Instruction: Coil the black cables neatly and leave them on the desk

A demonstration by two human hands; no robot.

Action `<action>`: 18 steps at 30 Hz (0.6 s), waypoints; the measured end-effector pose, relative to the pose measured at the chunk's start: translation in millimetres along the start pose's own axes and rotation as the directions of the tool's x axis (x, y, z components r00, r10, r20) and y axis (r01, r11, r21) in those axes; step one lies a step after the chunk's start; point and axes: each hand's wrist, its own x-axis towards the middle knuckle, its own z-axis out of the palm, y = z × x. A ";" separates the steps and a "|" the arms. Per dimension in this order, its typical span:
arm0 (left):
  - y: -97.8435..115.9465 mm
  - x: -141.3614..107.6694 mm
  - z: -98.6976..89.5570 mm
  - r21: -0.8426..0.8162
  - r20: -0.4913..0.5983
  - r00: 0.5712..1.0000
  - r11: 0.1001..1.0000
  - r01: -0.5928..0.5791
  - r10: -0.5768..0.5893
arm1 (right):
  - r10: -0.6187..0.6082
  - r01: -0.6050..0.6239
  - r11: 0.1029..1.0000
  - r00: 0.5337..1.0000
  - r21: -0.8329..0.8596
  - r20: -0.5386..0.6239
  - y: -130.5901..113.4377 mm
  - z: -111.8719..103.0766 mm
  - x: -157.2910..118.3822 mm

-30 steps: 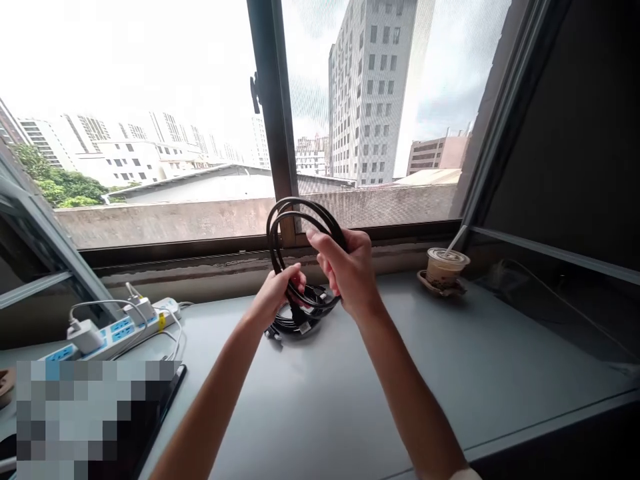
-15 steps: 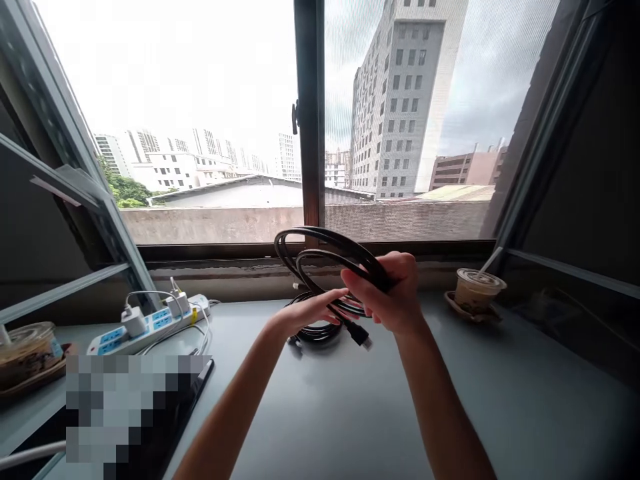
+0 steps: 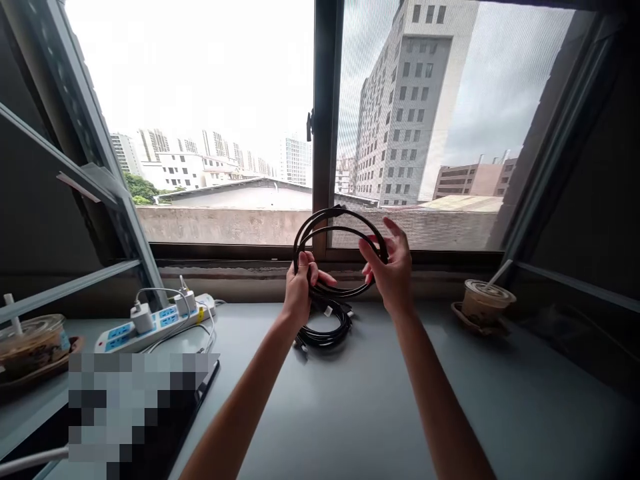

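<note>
A black cable (image 3: 334,230), wound in loose loops, is held up in front of the window. On the left side of the coil, my left hand (image 3: 300,283) is closed round the loops, thumb upward. At the opposite side my right hand (image 3: 393,270) has the loops between thumb and fingers; its index finger sticks up away from the cable. Below, a second coiled black cable (image 3: 327,339) lies on the grey table (image 3: 320,413), with plug ends showing beside it. Part of this lower coil is hidden behind my left hand.
A white power strip (image 3: 160,322) with plugged-in adapters stands at the left. Near it are a lidded drink cup (image 3: 37,343) and a dark flat device (image 3: 197,400), partly blurred out. Another drink cup (image 3: 483,303) sits on a holder at the right. The window frame (image 3: 327,133) rises behind.
The cable has gone from a drooping bundle in my right hand to a rounder upright coil between both hands. My left hand has closed on its left side; my right hand's grip has loosened.
</note>
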 end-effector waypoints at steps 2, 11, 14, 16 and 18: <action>5.8 -0.4 -0.6 0.060 -0.012 0.999 0.997 -0.042 0.043 | -0.180 0.181 0.968 0.983 -0.172 0.021 -0.5 0.7 -3.6; 34.6 -1.7 -7.3 0.314 0.147 0.988 0.945 -0.095 0.050 | -0.372 0.376 0.888 0.926 -0.263 0.069 -6.2 3.1 -10.4; 31.1 -1.9 -7.5 0.381 0.173 0.984 0.919 -0.106 0.042 | -0.431 0.439 0.845 0.897 -0.306 0.096 -7.5 0.1 -9.4; 26.3 -2.0 -6.5 0.372 0.149 0.988 0.923 -0.100 0.047 | -0.462 0.473 0.823 0.879 -0.314 0.114 -8.9 -1.3 -8.5; 23.0 -2.1 -5.5 0.345 0.116 0.992 0.935 -0.085 0.048 | -0.456 0.472 0.823 0.881 -0.317 0.128 -10.9 -1.5 -8.4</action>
